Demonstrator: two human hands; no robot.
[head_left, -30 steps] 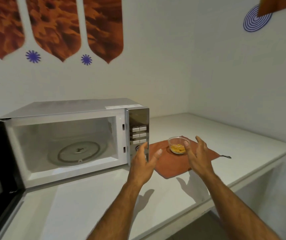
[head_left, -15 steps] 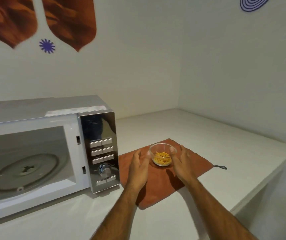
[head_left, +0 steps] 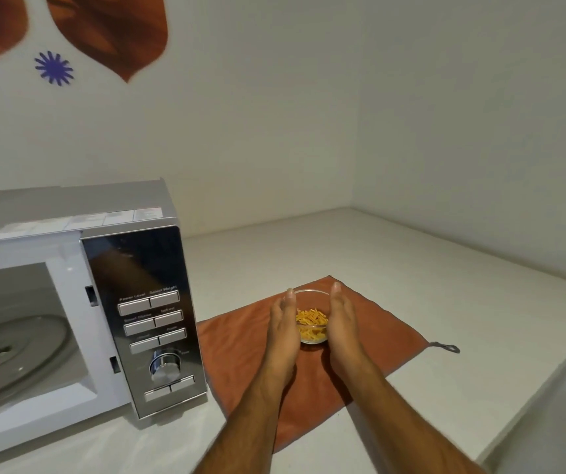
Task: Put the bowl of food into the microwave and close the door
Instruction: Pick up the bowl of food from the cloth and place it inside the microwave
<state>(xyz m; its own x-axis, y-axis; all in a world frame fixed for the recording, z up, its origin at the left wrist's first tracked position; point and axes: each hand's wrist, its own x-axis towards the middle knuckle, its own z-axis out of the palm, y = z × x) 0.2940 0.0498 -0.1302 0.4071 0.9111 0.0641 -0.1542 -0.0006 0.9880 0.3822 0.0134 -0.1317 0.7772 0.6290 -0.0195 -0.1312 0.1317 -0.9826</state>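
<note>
Glass bowl (head_left: 312,323) sides hidden by cupping hands, left (head_left: 283,331), right (head_left: 343,328); microwave (head_left: 69,302) cut off.

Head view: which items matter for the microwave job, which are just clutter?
Job: glass bowl of food, cupped by left hand and right hand; microwave, cavity open, with its turntable.
Lying about: orange cloth under the bowl; wall decals.
</note>
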